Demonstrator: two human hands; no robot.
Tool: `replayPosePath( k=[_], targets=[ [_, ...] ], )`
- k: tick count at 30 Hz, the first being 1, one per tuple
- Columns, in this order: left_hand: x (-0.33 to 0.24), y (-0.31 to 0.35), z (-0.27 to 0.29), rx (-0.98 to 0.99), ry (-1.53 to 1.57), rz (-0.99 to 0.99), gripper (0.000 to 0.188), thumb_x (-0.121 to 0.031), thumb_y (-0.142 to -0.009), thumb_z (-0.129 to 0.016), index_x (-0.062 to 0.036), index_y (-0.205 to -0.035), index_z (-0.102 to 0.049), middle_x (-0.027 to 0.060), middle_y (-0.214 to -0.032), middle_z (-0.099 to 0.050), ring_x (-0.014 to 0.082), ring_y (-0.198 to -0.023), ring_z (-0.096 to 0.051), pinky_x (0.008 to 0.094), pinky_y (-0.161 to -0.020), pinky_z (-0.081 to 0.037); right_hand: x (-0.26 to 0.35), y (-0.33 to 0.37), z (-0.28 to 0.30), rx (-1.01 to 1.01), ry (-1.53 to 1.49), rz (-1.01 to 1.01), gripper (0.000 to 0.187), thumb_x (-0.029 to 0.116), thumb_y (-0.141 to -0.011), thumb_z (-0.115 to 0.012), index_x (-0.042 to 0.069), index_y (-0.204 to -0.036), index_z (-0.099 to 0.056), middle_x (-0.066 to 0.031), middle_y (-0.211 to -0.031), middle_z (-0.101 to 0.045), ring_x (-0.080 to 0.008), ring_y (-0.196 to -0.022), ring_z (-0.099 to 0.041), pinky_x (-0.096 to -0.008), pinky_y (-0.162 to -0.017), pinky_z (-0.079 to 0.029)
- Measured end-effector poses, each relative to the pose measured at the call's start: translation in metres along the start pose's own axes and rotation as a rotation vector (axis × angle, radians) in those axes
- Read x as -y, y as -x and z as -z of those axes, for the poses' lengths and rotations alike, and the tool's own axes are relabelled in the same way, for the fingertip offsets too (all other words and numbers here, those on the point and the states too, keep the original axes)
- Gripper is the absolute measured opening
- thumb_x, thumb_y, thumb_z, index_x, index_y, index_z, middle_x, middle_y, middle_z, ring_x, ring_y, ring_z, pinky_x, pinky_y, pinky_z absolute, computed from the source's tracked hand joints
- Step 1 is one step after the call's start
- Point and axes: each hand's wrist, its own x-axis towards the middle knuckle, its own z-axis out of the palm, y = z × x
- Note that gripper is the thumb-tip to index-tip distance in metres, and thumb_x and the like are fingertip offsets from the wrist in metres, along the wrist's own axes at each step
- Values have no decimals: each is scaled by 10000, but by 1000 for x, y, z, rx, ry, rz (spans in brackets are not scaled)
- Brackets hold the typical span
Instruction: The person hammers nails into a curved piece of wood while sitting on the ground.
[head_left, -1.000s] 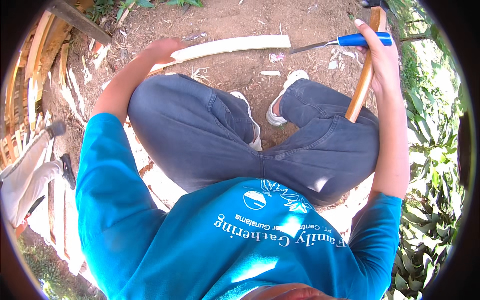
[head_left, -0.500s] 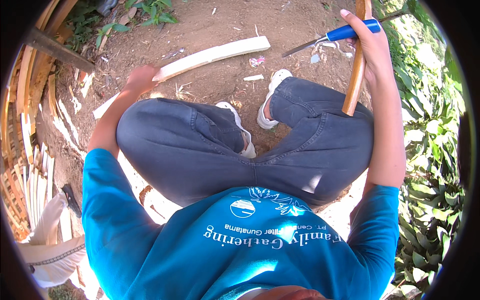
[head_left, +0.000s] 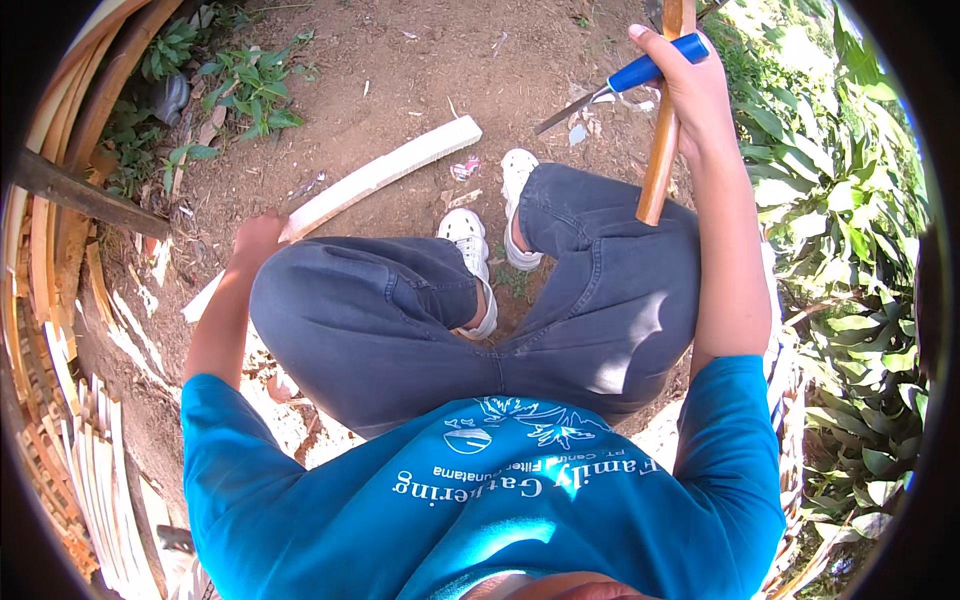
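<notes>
My left hand [head_left: 260,235] is closed round a pale, slightly curved wooden strip [head_left: 385,172], beside my left knee. The strip slants up to the right above the ground, and its other end sticks out behind my forearm. My right hand [head_left: 690,95] is raised at the upper right, closed round two tools at once. One is a chisel [head_left: 655,62] with a blue handle, its metal blade pointing down to the left. The other is a brown wooden tool handle [head_left: 660,165] that hangs over my right thigh; its upper end runs to the picture's top edge and its head cannot be made out.
Bent wooden strips [head_left: 75,190] and a stack of thin pale slats [head_left: 105,480] line the left side. A dark bar [head_left: 90,195] juts in there. Leafy plants [head_left: 850,330] crowd the right. My white shoes [head_left: 465,235] rest on bare soil [head_left: 390,70] with small scraps.
The whole view has shifted. My right hand, with both tools, and the wooden strip appear farther left. The strip slants more steeply. Pale cloth at the lower left has mostly gone from sight.
</notes>
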Motion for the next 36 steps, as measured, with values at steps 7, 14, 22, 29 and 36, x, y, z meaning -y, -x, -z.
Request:
replayPosePath(
  k=[7,14,22,29,36],
  targets=[
    [-18,6,15,-66,53,28,481,-251,-859,-787,-78,-1274,-615,117,-1231,-630,336,-1155,-658,451,-938,-570,-12,-8,31,-75,1,-74,285,263,-852,-822,88,-925,-609,24,-794,-572,-80,-699,-539,-256,-645,-441],
    [-33,-34,63,-85,-28,-16,477,-157,-895,-745,-93,-1341,-588,96,-1263,-617,317,-1194,-634,439,-972,-566,-6,-8,19,-152,-116,-20,199,181,-883,-766,109,-961,-597,49,-795,-552,-73,-649,-528,-257,-566,-444],
    [-48,-76,67,-100,-57,-116,553,-127,-882,-741,-112,-1404,-559,121,-1338,-597,335,-1248,-600,445,-1017,-540,1,12,-1,-163,18,-53,235,277,-875,-804,138,-867,-614,56,-740,-539,-70,-633,-511,-258,-572,-408],
    [-41,-74,64,-155,124,-171,620,-129,-876,-769,-151,-1453,-542,112,-1403,-569,320,-1315,-555,442,-1076,-511,-48,-15,52,29,89,-196,415,391,-804,-892,93,-938,-636,19,-841,-544,-63,-776,-521,-245,-734,-441],
    [-50,-73,59,-158,57,-131,613,-221,-917,-746,-178,-1479,-505,125,-1385,-593,328,-1309,-565,457,-1083,-497,-37,-6,38,42,108,-185,411,400,-824,-875,96,-954,-631,31,-837,-529,-57,-754,-481,-235,-731,-417]
  ],
)
